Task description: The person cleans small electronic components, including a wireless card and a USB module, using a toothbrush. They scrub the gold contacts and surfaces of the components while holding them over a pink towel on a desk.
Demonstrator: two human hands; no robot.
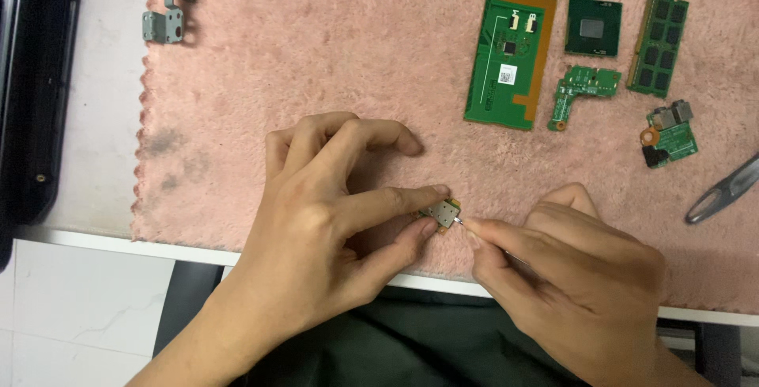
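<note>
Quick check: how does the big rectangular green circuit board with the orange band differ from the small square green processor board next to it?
The large rectangular green circuit board with the orange band is long and far bigger; the small square green processor board is compact. The large board has an orange strip along its top and right edges and a white sticker; the processor board has a grey shiny die at its centre instead. Both are green and lie flat on the pink fuzzy mat, untouched by either hand.

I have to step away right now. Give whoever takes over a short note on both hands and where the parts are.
Left hand pinches a small metal-capped part between thumb and finger, low over the pink mat.
Right hand holds a thin metal tool, tip at the part's edge.
Five green boards, including a large board, lie at the mat's far right; metal brackets far left.
The metal cap is not yet off.
</note>
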